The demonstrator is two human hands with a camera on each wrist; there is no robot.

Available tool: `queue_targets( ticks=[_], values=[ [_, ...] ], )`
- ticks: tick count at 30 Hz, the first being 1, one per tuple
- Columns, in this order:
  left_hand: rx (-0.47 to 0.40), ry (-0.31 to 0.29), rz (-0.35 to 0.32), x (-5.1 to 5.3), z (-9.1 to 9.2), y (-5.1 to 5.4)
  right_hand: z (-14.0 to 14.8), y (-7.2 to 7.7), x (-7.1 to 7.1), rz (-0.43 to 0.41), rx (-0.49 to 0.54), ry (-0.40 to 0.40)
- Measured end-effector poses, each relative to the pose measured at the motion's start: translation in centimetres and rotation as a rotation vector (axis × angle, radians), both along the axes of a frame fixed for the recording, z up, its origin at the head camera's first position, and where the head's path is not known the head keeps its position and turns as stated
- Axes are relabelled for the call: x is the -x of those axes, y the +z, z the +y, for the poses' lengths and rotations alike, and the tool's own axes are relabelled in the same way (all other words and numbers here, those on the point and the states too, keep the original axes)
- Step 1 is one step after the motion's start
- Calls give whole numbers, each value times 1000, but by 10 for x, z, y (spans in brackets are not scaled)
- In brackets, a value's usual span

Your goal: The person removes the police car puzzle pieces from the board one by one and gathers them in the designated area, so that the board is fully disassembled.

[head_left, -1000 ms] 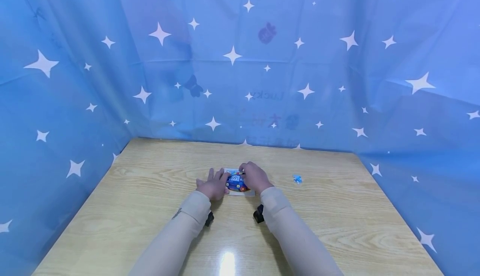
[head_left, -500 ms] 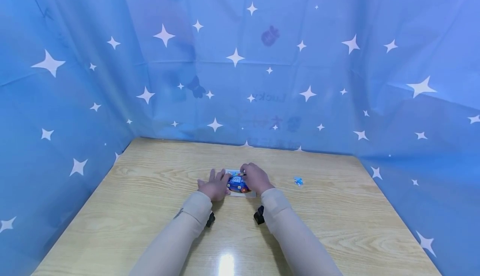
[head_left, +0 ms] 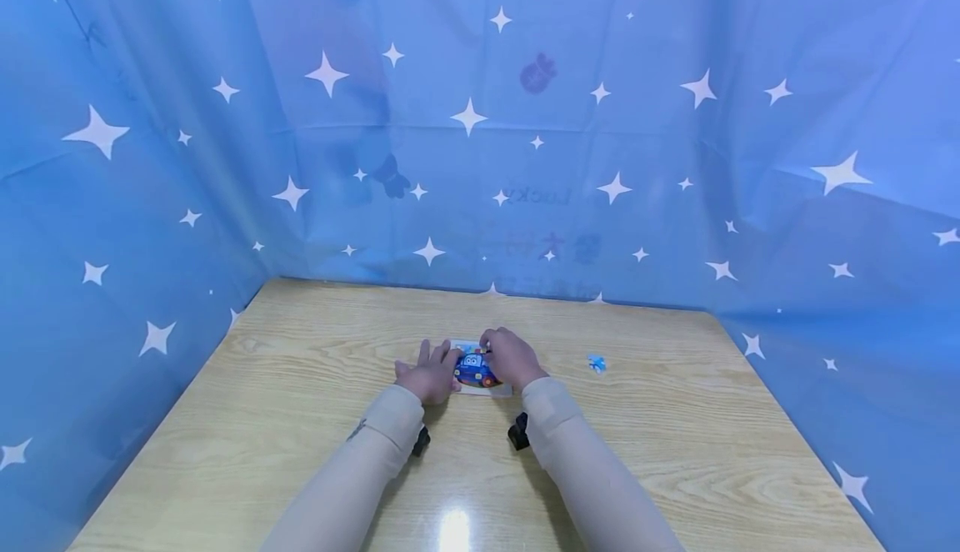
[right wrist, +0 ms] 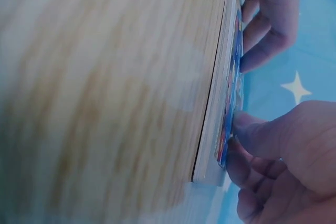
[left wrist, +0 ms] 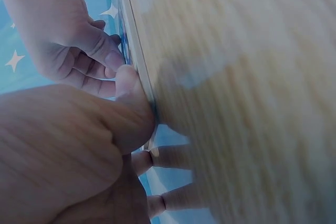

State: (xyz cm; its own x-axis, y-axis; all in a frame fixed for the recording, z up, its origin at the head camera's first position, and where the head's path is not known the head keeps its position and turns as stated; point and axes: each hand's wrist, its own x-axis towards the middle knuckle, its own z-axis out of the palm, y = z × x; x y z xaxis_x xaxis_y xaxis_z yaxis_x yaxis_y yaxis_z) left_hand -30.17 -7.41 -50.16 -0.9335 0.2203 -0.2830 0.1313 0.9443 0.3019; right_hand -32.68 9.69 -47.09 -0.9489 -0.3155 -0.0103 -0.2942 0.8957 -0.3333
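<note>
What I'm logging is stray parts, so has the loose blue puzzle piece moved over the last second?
No. Judged against the tabletop's far-right corner in the head view, the loose blue puzzle piece shows no shift in any direction.

I could slip past outside my left hand [head_left: 429,378], over bare table [head_left: 300,385]. Between that hand and my right hand [head_left: 513,360], the picture board [head_left: 476,372] blocks me; farther right, past open room, lies a blue piece [head_left: 597,363].
</note>
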Motion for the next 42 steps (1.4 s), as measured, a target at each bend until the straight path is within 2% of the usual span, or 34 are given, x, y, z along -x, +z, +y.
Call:
queue_targets(
  ticks=[14,24,36,42],
  values=[
    [4,6,-23,-2,1,4,7,1,-1,-8,32,7],
    [-14,5,-43,-11,2,19,16,-3,-2,29,69,-7],
    [-22,1,-29,-5,0,7,21,-3,-4,36,91,-30],
    [-23,5,-27,-7,1,9,24,-2,-6,38,108,-28]
  ],
)
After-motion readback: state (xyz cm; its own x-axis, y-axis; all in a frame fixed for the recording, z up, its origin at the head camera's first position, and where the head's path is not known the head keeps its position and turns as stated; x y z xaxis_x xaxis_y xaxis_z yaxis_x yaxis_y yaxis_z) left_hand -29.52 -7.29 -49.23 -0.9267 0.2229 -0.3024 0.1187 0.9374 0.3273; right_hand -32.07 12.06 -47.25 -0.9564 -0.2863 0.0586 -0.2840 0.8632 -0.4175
